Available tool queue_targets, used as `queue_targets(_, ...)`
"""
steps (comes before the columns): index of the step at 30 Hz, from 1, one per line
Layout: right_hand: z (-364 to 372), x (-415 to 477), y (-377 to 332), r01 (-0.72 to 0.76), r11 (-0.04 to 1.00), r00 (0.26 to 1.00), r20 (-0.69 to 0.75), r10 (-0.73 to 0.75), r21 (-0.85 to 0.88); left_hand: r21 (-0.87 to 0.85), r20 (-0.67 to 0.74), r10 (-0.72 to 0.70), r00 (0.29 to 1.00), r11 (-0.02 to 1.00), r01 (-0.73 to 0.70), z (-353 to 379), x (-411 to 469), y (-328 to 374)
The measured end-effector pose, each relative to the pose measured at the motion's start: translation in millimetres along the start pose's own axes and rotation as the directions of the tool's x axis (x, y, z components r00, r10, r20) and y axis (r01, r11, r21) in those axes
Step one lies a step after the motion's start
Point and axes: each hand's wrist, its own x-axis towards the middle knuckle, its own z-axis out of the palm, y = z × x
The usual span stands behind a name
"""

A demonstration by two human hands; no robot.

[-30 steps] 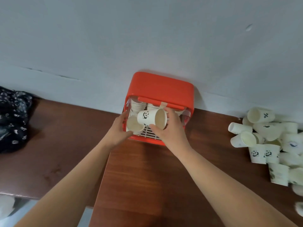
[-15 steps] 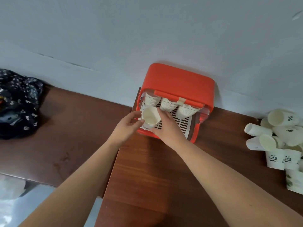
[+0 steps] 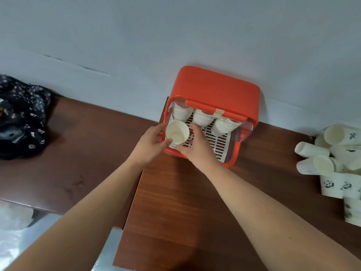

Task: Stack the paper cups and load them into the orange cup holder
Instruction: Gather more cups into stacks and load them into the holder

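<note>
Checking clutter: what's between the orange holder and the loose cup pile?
Bare brown tabletop only, between orange holder and loose cup pile; head view shows it.

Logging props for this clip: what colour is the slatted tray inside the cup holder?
The slatted tray is white with dark slots; the head view shows it best.

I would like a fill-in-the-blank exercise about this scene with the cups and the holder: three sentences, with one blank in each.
1. The paper cup, held by the left hand and the right hand, is in front of the ____ cup holder.
2. Inside the holder there are ____ stacks of cups.
3. The loose cups lie on the table to the ____ of the holder.

Missing words: orange; three; right.
</note>
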Motion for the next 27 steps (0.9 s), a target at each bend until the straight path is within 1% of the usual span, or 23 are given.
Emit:
queue_targets(3,-25,-14,6,-0.046,0.999,0.999,0.005,0.046,-0.011,0.069,-0.084,-0.023,0.996,0.997,0.029,-3,-14,6)
queue_targets(5,-51,-33,18,-0.076,0.996,0.997,-0.018,0.075,-0.049,0.123,-0.089,-0.007,0.996,0.992,0.018,0,-30,11)
queue_targets(8,-93,-63,46,-0.112,0.982,0.993,-0.046,0.106,-0.151,0.191,0.012,0.031,0.999,0.981,-0.033,15,-49,23)
queue_targets(11,-139,-91,88,-0.231,0.937,0.972,-0.096,0.213,-0.261,0.234,0.12,0.081,0.989,0.966,-0.108,49,-53,44)
queue_targets(15,-208,-123,145,-0.291,0.869,0.957,-0.119,0.266,-0.4,0.202,0.305,0.104,0.947,0.964,-0.171,117,-41,97)
queue_targets(17,-243,-136,170,-0.313,0.851,0.95,-0.158,0.271,-0.422,0.235,0.401,0.11,0.909,0.947,-0.218,159,-35,127)
queue_targets(19,-278,-150,197,-0.329,0.845,0.941,-0.226,0.253,-0.421,0.254,0.46,0.122,0.88,0.931,-0.261,205,-27,154)
queue_targets(22,-326,-165,239,-0.336,0.843,0.925,-0.317,0.21,-0.421,0.262,0.456,0.174,0.873,0.911,-0.319,275,-12,191)
queue_targets(24,-353,-170,266,-0.351,0.835,0.919,-0.328,0.22,-0.423,0.324,0.433,0.194,0.88,0.878,-0.353,320,0,213)
queue_targets(27,-376,-171,298,-0.367,0.813,0.92,-0.309,0.243,-0.453,0.393,0.428,0.152,0.891,0.857,-0.335,382,24,237)
